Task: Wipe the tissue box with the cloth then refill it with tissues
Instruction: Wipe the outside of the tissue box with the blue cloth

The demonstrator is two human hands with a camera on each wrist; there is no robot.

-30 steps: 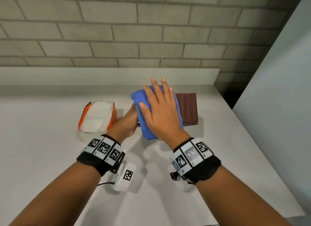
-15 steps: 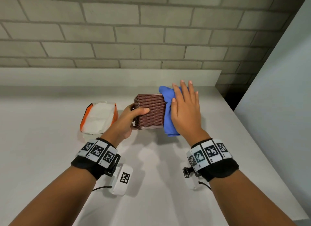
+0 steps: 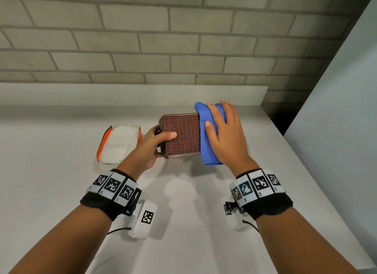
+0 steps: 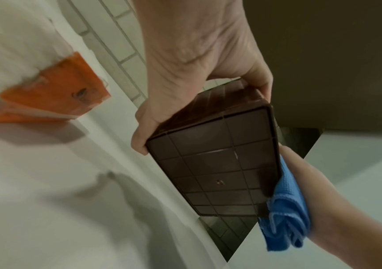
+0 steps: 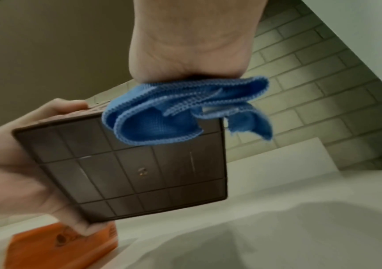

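Gripping the brown woven tissue box (image 3: 180, 135) in the left hand (image 3: 150, 149), pressing the blue cloth (image 3: 206, 131) flat-fingered against its side with the right hand (image 3: 226, 137).

The brown woven-textured tissue box (image 3: 180, 136) is held tipped on its side above the tabletop (image 3: 61, 192). The folded blue cloth (image 3: 208, 139) lies against the box's right face. The orange-edged tissue pack (image 3: 119, 144) lies left of the box.

Ribbed plastic box (image 3: 180, 134), woven cloth (image 3: 208, 149)
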